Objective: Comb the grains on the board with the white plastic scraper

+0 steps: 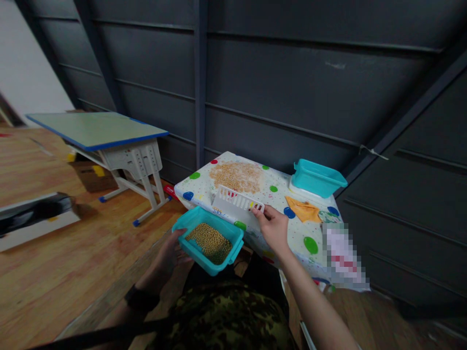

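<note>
My left hand (171, 250) grips the left side of a turquoise plastic basin (235, 238), which is held just below the near edge of the table. Inside lie many soybeans (209, 241), covering most of its bottom. My right hand (272, 224) pinches the right end of a white slotted plastic piece (237, 206), standing on edge on the tabletop close to the basin. A few beans sit at the near side of this piece. Beyond it spreads a pile of yellowish grains or beans (237, 176) with white powder around it.
The table has a dotted white tablecloth (277, 199). At its right are a second turquoise basin (317, 179), an orange cloth (304, 209) and a blurred bag (343, 257). A dark panelled wall (273, 87) rises behind; a desk (98, 129) stands left.
</note>
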`<state>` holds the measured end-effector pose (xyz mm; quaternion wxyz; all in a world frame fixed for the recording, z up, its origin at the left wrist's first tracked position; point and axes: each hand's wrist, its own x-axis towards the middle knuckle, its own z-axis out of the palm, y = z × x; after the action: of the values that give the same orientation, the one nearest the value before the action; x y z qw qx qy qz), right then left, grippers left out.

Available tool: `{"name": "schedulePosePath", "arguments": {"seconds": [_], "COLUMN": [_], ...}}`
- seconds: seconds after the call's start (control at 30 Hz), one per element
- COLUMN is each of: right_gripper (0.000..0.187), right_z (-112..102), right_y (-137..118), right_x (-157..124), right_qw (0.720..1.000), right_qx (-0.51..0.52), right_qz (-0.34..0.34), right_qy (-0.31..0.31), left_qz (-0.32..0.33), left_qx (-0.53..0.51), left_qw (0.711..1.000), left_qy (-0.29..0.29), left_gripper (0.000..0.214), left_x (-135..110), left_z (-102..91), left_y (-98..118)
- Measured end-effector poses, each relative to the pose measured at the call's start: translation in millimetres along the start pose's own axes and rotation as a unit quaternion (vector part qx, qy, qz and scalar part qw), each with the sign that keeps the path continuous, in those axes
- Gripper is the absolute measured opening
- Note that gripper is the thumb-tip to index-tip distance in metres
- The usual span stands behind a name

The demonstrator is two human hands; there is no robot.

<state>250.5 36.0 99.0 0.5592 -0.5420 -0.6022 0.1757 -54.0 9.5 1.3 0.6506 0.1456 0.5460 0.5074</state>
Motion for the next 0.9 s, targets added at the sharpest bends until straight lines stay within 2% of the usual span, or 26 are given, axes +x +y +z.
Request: {"name": "schedulePosePath", "arguments": {"seconds": [0.13, 0.27, 0.37, 0.6, 0.73, 0.9], "right_gripper": [0.042, 0.046, 0.047, 0.047, 0.047, 0.043], "right_z": [-4.0, -10.7, -14.1, -7.2, -2.9, -2.6], "right_y": [2.6, 14.9, 24.1, 32.1, 32.4, 32.0], "right_x": [2.8, 19.8, 33.5, 44.2, 43.4, 37.3], "right_qw": [1.0, 0.997, 0.995, 0.994, 0.996, 0.997], "right_qx": [0.012, -0.028, -0.058, -0.075, -0.065, -0.054], "right_qz": [0.004, -0.009, -0.021, -0.023, -0.018, -0.017], "right_qy": [0.011, 0.065, 0.084, 0.069, 0.058, 0.052], "left_qz": [0.01, 0.003, -0.004, 0.003, 0.004, 0.015], "left_qx": [0.039, 0.045, 0.043, 0.05, 0.044, 0.047], "left_qw": [0.999, 0.999, 0.998, 0.998, 0.998, 0.998], "left_qy": [0.013, 0.026, 0.034, 0.034, 0.035, 0.042], "left_gripper": [0.033, 0.032, 0.035, 0.034, 0.035, 0.027], "left_x": [-6.5, -5.1, -4.5, -5.0, -7.3, -15.7], "left_z": [6.4, 8.9, 9.4, 8.2, 9.4, 16.5], "left_y": [4.1, 5.8, 6.2, 5.4, 5.2, 9.2]}}
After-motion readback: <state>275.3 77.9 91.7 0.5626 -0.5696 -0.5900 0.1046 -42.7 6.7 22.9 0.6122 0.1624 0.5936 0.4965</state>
